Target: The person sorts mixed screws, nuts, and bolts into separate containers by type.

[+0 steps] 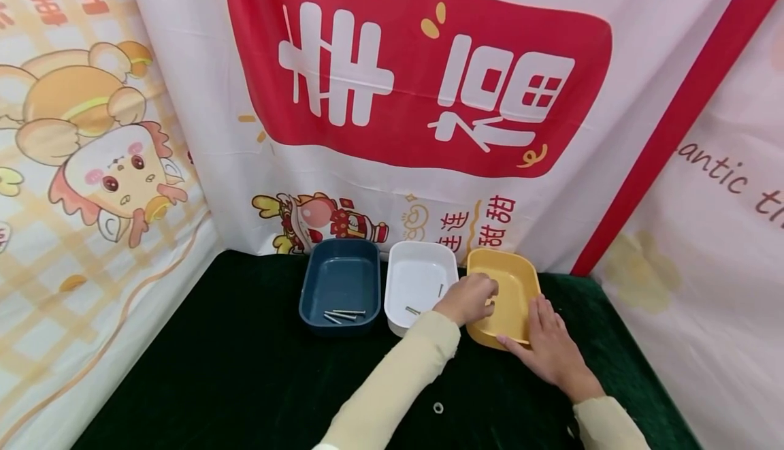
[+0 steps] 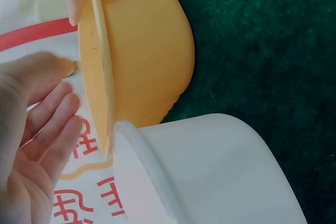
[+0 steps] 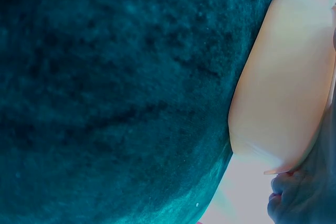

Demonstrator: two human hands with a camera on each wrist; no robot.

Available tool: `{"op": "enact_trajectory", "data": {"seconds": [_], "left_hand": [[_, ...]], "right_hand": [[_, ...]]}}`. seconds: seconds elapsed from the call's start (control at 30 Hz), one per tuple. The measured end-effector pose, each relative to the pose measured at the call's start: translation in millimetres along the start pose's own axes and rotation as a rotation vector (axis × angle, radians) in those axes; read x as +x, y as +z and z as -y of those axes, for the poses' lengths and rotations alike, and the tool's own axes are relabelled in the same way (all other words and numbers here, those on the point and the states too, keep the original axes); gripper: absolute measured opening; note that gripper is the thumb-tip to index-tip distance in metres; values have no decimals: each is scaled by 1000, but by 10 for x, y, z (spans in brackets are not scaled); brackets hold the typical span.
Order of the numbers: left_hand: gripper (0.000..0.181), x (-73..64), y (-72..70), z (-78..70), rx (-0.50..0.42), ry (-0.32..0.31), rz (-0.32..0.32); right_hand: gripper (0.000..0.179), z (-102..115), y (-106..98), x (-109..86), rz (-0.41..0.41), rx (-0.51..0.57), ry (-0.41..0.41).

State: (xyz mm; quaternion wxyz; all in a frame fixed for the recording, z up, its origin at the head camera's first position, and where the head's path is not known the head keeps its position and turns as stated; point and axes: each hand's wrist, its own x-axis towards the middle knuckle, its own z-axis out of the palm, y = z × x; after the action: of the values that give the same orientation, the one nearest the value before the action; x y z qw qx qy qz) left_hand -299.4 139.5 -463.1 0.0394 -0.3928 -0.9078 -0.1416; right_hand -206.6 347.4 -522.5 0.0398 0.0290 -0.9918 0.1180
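Over the left side of the yellow tray (image 1: 511, 280), my left hand (image 1: 470, 299) pinches a small metal piece (image 2: 74, 68) between thumb and forefinger; its exact kind is mostly hidden. The other left fingers are loosely bent. My right hand (image 1: 554, 344) holds the tray's near right corner, thumb at the front rim and fingers along the right side. Immediately left stands the white tray (image 1: 421, 252), with a few small screws (image 1: 413, 310) inside. The right wrist view shows the tray's outer wall (image 3: 283, 82), with part of the hand at lower right.
A dark blue tray (image 1: 311, 280) at the left contains several long screws (image 1: 344, 315). One nut (image 1: 437, 408) lies on the dark green cloth (image 1: 245, 368) near the front. Printed fabric (image 1: 202, 96) hangs behind the trays and at both sides.
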Motion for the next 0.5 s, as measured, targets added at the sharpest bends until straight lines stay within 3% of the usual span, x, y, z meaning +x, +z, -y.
{"op": "enact_trajectory", "data": {"seconds": [0.1, 0.27, 0.5], "left_hand": [[27, -26, -37, 26, -10, -8, -29], [28, -158, -123, 125, -39, -11, -31], [25, -440, -328, 203, -18, 78, -31]], "right_hand": [[122, 17, -4, 17, -5, -4, -6], [121, 37, -9, 30, -2, -5, -7], [123, 28, -3, 24, 0, -15, 2]]}}
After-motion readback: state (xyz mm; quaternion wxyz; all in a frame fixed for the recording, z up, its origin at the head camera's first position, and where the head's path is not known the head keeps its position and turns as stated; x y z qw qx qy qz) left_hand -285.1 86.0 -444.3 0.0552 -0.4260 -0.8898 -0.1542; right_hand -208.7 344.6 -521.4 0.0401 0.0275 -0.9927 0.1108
